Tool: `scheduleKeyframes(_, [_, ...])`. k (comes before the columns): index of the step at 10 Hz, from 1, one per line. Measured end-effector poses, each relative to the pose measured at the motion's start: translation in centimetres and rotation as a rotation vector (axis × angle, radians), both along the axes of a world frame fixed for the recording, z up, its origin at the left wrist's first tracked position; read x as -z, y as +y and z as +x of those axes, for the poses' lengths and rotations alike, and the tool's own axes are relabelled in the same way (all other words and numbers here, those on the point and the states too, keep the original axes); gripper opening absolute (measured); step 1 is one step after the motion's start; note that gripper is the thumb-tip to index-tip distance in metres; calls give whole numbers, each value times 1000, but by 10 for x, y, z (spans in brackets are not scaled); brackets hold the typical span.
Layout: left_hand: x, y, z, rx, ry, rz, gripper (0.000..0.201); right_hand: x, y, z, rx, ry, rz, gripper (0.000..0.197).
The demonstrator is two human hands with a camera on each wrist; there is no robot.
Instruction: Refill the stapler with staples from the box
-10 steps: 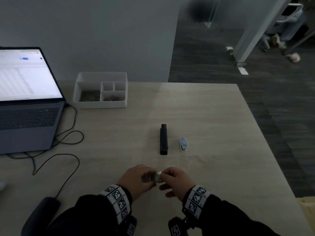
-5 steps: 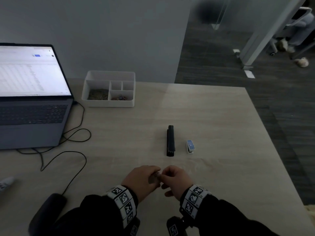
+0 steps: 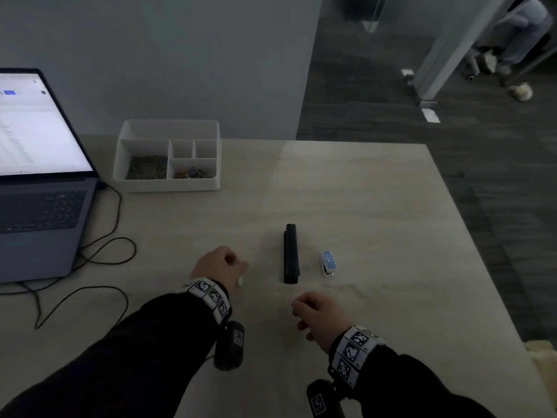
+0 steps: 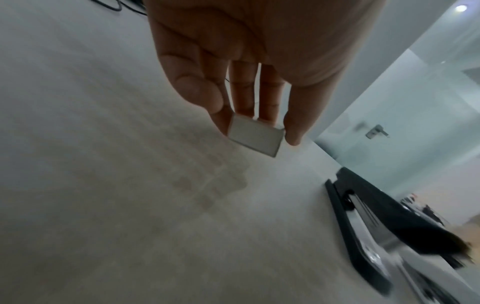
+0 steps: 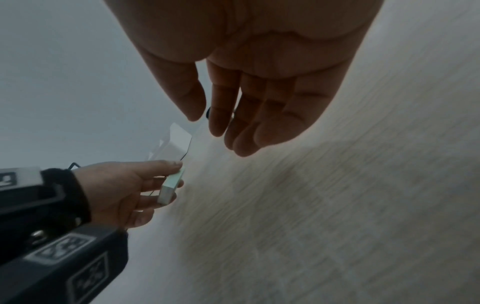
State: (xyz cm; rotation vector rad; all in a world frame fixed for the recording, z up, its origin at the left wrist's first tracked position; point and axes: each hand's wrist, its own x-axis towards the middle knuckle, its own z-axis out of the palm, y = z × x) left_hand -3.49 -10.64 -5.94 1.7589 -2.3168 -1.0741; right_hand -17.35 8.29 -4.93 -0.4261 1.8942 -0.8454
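Note:
A black stapler (image 3: 291, 253) lies closed in the middle of the table, its length running away from me; its side also shows in the left wrist view (image 4: 376, 224). My left hand (image 3: 221, 265), left of the stapler, pinches a small white staple box (image 4: 254, 136) between thumb and fingers, just above the tabletop. That box also appears in the right wrist view (image 5: 171, 188). My right hand (image 3: 316, 312) hovers near the stapler's front end, fingers (image 5: 244, 123) relaxed and empty.
A small blue-and-white object (image 3: 328, 263) lies just right of the stapler. A white divided organizer tray (image 3: 171, 185) stands at the back, with an open laptop (image 3: 39, 206) and black cables (image 3: 105, 254) at the left. The table edge (image 3: 470, 236) runs along the right.
My two hands, which were together on the small box near the front edge, have parted. The left hand carried the box forward and left; the right hand came away empty.

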Motion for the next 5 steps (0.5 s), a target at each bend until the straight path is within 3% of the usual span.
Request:
scheduleKeyframes(2, [6, -22, -26, 42, -64, -31, 27, -2, 8, -19, 45, 4, -11, 13])
scheduleKeyframes(4, [-6, -17, -19, 20, -102, -20, 32, -10, 8, -30, 31, 16, -41, 13])
scheduleKeyframes(5, [-15, -10, -9, -36, 6, -53, 30, -31, 5, -33, 15, 47, -89, 12])
